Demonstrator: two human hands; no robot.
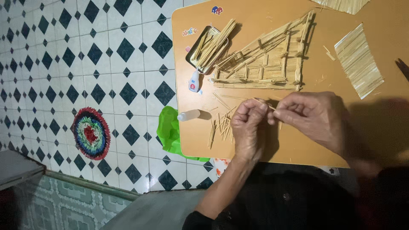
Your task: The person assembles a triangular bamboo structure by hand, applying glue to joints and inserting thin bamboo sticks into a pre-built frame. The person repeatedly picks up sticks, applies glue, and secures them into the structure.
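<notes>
My left hand (248, 127) and my right hand (313, 116) meet over the near part of a low orange table (306, 140). Both pinch the same thin bamboo stick (263, 102) between their fingertips. Just beyond them lies a frame model built of glued sticks (264, 64), shaped like a sloping roof. Loose short sticks (220, 125) are scattered on the table to the left of my left hand.
A metal tin (203, 47) full of sticks sits at the table's far left, with a small glue bottle (194, 81) beside it and a white bottle (189, 115) lying nearer. A flat stick mat (358, 60) lies at right. Green plastic (170, 130) hangs off the table edge. A round woven mat (90, 133) is on the tiled floor.
</notes>
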